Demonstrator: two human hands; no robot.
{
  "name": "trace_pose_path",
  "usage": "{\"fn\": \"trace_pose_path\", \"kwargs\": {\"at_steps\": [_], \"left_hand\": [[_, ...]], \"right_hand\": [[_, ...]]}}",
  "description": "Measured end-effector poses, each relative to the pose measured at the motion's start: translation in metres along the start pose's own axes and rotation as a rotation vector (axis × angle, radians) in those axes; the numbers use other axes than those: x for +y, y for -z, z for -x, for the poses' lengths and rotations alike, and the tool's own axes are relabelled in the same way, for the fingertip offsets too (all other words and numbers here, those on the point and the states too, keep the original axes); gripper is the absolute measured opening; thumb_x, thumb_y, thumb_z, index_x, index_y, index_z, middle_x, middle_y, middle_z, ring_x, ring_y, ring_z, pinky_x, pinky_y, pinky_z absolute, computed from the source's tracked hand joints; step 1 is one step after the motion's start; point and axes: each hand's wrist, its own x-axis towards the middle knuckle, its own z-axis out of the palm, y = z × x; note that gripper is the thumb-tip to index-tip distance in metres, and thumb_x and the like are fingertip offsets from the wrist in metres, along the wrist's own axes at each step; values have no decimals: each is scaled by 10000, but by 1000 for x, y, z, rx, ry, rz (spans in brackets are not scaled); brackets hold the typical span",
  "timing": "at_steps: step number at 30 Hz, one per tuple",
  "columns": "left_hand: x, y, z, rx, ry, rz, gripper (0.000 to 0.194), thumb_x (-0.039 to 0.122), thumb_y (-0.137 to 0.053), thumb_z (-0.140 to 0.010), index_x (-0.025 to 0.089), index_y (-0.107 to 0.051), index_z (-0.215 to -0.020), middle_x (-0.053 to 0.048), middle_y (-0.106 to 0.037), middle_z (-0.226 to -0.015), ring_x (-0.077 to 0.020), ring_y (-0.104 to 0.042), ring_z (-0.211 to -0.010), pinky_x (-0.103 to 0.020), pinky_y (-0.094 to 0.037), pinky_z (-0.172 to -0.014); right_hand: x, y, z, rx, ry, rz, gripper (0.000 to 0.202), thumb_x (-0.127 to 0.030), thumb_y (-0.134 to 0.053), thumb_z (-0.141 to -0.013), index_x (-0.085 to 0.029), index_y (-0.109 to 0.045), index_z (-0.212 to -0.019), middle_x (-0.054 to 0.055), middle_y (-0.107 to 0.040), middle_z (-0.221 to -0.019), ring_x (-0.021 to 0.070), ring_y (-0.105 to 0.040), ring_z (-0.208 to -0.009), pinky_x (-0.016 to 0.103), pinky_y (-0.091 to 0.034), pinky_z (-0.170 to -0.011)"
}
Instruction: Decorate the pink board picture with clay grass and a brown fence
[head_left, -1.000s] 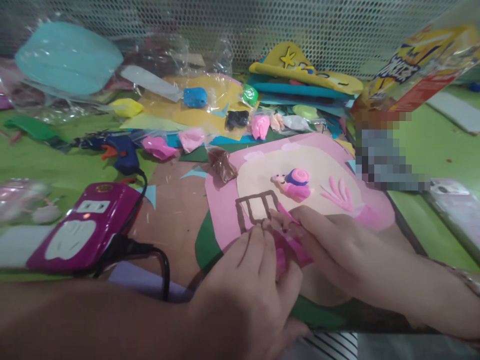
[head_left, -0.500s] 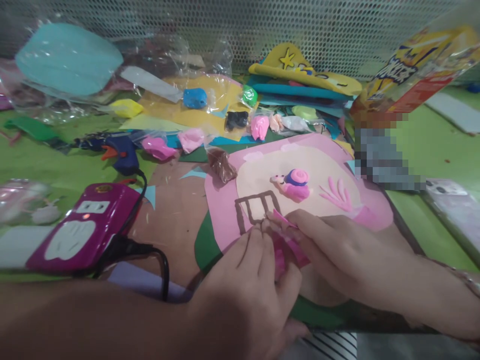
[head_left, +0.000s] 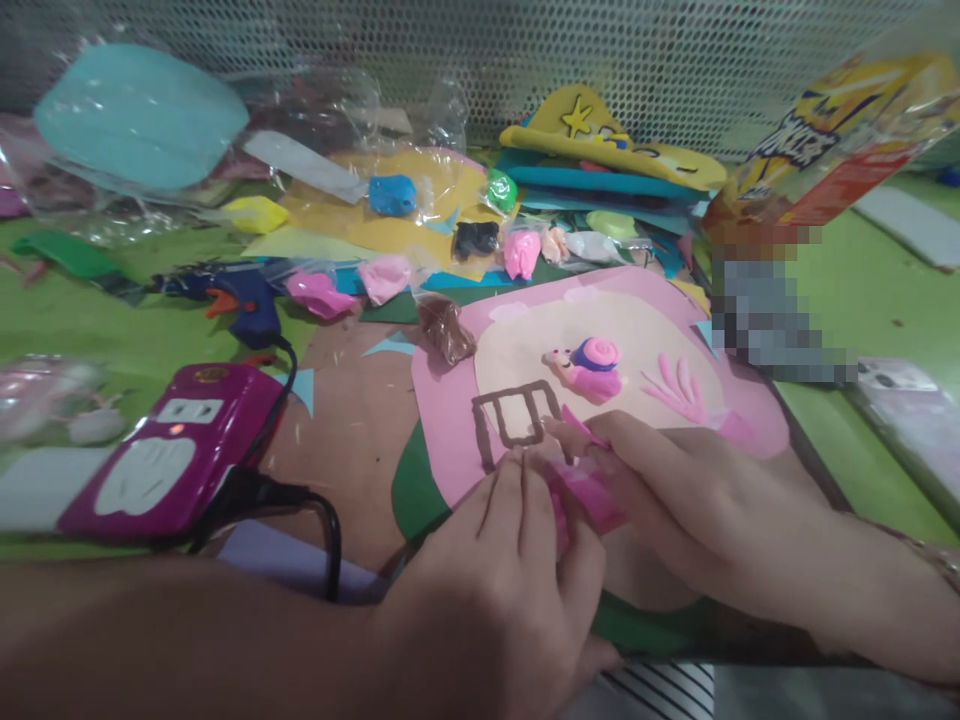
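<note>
My left hand point(head_left: 502, 575) is closed, its fingers pressed together with the tips by the lower edge of a brown clay outline point(head_left: 517, 440). Pink modelling clay point(head_left: 592, 495), apparently in clear plastic, shows between its thumb and fingers. My right hand point(head_left: 682, 490) pinches the same pink material, a corner of it sticking up past the index finger. Both hands rest over a layered paper picture point(head_left: 442, 430) in pink and beige. A clay snail point(head_left: 594, 368) with a blue and pink shell lies above them, and a pink clay plant point(head_left: 679, 390) to its right.
Small wrapped clay lumps, among them a brown one point(head_left: 448, 328) and a blue one point(head_left: 391, 194), line the back. At left lie a glue gun point(head_left: 251, 305) and a magenta power box point(head_left: 172, 450) with a black cable. A snack bag point(head_left: 832, 140) and a phone point(head_left: 911, 420) are at right.
My right hand has shifted slightly right, and the pink corner in its pinch has moved right and up a little. My left hand stays nearly in place.
</note>
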Motion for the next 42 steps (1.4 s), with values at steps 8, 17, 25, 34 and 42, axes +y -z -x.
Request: {"fn": "trace_pose_path", "kwargs": {"at_steps": [8,17,25,34,42], "left_hand": [[2,1,-1,-16,21,11,654,620,-676,-618,85,-595,-985,-268,-662,-1006,-360,-640,-969,-415,-540,-797],[0,0,-1,1,2,-6,656,629,-642,-653,79,-578,-1005,-273,-654,-1024,-365,-635,-979,-414,-537,-793],[0,-1,1,5,-1,-5,652,633,-645,-648,86,-583,-998,-266,-662,-1008,-360,-643,-961,-406,-541,-769],[0,2,-1,13,4,-12,665,625,-647,-644,75,-587,-1014,-268,-656,-1024,-367,-635,-979,-413,-542,-787],[0,0,0,3,1,-5,661,629,-633,-662,76,-588,-1020,-270,-652,-1034,-364,-633,-985,-418,-546,-791]], "right_hand": [[0,-1,0,44,140,205,127,-109,-343,-808,-156,-434,-883,-5,-493,-560,123,-410,-430,238,-192,-378],[-3,1,-1,61,159,260,169,-60,-356,-791,-153,-440,-904,-11,-506,-576,113,-420,-431,234,-192,-381],[-1,-2,0,44,112,227,118,-115,-337,-839,-163,-439,-872,0,-511,-573,126,-429,-436,240,-180,-377],[1,-2,4,-62,-12,26,86,-201,-341,-882,-175,-422,-876,9,-511,-615,132,-462,-499,235,-250,-430],[1,-1,1,-53,-15,11,121,-217,-316,-905,-175,-417,-853,3,-515,-597,132,-479,-488,241,-263,-426]]}}
